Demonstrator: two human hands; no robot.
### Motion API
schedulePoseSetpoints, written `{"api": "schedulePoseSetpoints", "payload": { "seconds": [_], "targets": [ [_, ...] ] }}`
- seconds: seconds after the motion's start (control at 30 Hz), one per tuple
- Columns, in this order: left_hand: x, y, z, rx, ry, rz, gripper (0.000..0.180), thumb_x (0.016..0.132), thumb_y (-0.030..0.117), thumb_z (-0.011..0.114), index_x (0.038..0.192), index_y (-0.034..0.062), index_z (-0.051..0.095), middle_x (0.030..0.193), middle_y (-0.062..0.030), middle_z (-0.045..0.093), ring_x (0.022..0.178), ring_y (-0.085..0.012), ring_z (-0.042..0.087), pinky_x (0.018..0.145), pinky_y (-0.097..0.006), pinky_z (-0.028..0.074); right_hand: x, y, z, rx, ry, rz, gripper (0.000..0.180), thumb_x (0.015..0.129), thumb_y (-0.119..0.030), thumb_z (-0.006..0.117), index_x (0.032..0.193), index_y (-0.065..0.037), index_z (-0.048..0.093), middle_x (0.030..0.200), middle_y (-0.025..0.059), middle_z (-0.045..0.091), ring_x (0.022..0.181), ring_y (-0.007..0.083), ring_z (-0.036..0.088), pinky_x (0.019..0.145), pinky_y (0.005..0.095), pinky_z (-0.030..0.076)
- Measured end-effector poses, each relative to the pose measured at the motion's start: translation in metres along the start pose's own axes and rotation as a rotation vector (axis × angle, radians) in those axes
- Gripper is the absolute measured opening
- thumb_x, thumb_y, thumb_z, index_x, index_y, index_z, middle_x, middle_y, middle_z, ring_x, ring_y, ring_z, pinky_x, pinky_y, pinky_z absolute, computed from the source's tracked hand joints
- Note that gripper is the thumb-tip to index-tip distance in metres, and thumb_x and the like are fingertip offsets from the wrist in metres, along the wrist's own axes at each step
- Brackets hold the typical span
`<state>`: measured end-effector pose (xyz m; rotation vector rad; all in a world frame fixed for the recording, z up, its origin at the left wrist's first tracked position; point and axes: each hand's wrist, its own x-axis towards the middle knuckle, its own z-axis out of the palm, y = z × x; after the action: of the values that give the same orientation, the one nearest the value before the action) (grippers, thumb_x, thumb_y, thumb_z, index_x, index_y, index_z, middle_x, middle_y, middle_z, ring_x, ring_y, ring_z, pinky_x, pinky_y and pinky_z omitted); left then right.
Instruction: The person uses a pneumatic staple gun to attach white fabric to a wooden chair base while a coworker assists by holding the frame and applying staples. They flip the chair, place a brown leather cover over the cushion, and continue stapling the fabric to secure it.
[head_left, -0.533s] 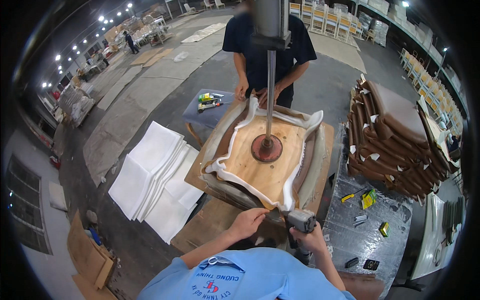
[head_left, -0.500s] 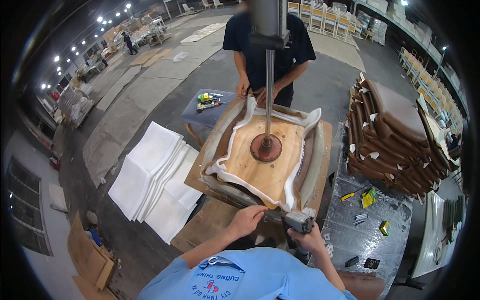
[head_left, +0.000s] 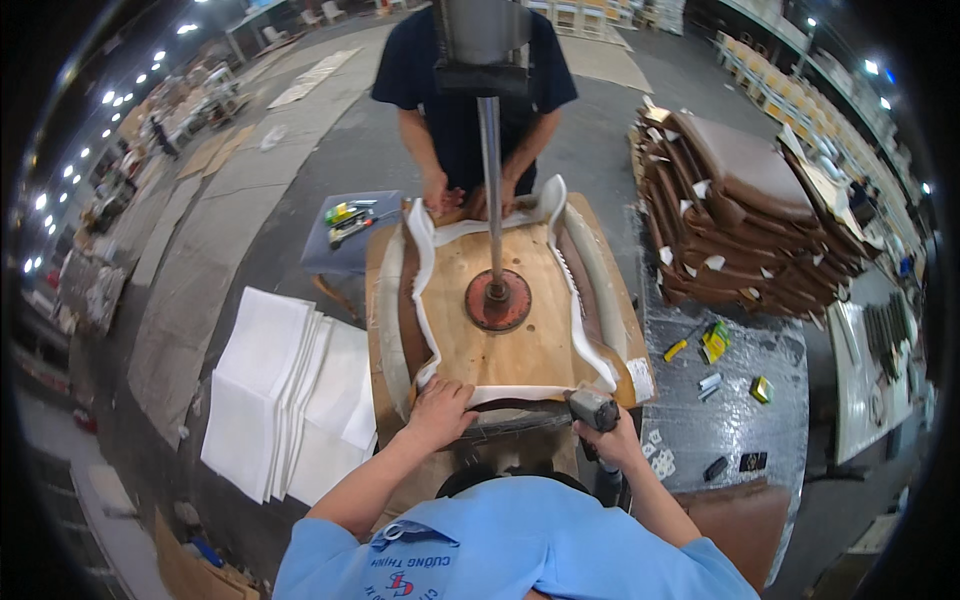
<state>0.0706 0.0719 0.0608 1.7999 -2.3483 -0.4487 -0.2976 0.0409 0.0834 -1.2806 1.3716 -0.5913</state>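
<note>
Well to the left of the wooden board (head_left: pixel 545 355), a fanned stack of white sheets (head_left: pixel 262 390) is seen, and beyond the board's far left corner a blue-grey stool (head_left: pixel 350 255) is set with small items on it. The near left corner of the board is covered by the left hand (head_left: pixel 440 412), its fingers bent over the white padding (head_left: pixel 530 393); whether anything is pinched beneath them cannot be told. At the board's far edge, a co-worker (head_left: pixel 550 80) is seen with both hands at the material. The board itself lies centrally before the body, its middle topped by a red disc (head_left: pixel 497 300) on a metal rod (head_left: pixel 490 180). Half a second ago it was set askew, with a corner toward the body and the left hand close beside the tool; now it is turned square, and the hands are spread apart. By this change, the whole near edge appears to be made reachable. At the board's near right corner, a grey gun-shaped tool (head_left: pixel 595 410) is held, its handle enclosed by the right hand (head_left: pixel 622 442). Right of the board, a yellow knife (head_left: pixel 676 350) is left on a plastic-wrapped table (head_left: pixel 690 420), and farther right brown covers (head_left: pixel 740 220) are piled.
</note>
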Motion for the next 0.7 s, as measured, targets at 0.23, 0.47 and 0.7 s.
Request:
{"api": "schedulePoseSetpoints", "payload": {
  "seconds": [0.23,0.47,0.7],
  "targets": [
    [0.010,-0.026,0.001,-0.118,0.081,0.226,0.028,0.095,0.016,0.079,0.120,0.0081,0.070,0.116,-0.0133,0.072,0.109,-0.0376,0.068,0.104,-0.050,0.050,0.007,-0.001,0.019,-0.055,0.227,-0.161,0.070,0.090,-0.012,0.091,0.154,-0.007,0.064,0.140,0.0136,0.075,0.129,0.0236,0.072,0.114,0.0383,0.054],
    [0.058,0.009,0.016,-0.306,0.082,0.293,0.029,0.093,0.016,0.081,0.118,0.0061,0.071,0.117,-0.0160,0.071,0.107,-0.0390,0.070,0.096,-0.055,0.054,0.011,0.000,0.024,-0.003,0.306,-0.156,0.070,0.090,-0.013,0.092,0.154,-0.008,0.064,0.141,0.0134,0.074,0.129,0.0233,0.071,0.113,0.0376,0.054],
    [0.123,0.068,0.042,-0.272,-0.080,0.389,0.024,0.093,0.018,0.082,0.112,0.0075,0.072,0.111,-0.0154,0.071,0.103,-0.0402,0.070,0.086,-0.051,0.056,-0.020,-0.003,-0.008,0.066,0.249,-0.132,0.073,0.089,-0.009,0.094,0.155,-0.009,0.063,0.136,0.0100,0.075,0.124,0.0190,0.070,0.111,0.0358,0.054]
  ]
}}
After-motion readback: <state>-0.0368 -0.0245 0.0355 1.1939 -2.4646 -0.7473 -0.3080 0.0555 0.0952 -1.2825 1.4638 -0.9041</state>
